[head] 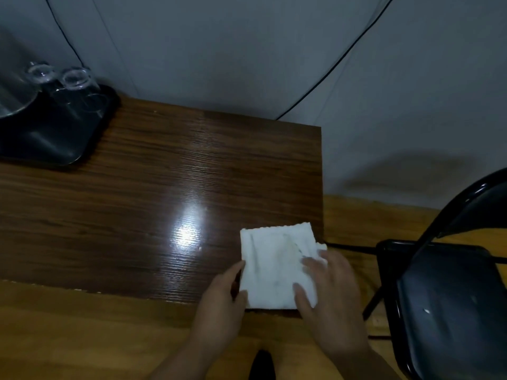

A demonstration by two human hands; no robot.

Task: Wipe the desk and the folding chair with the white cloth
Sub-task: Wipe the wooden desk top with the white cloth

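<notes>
White cloth, dark wood-grain desk, black folding chair, black tray.

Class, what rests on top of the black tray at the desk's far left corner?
Clear upturned glasses stand on the black tray; a larger glass vessel is partly out of frame.

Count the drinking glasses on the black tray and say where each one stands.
2 clearly visible: one glass at the tray's far left, another glass just right of it. A larger clear vessel sits at the frame's left edge; more may be hidden there.
</notes>
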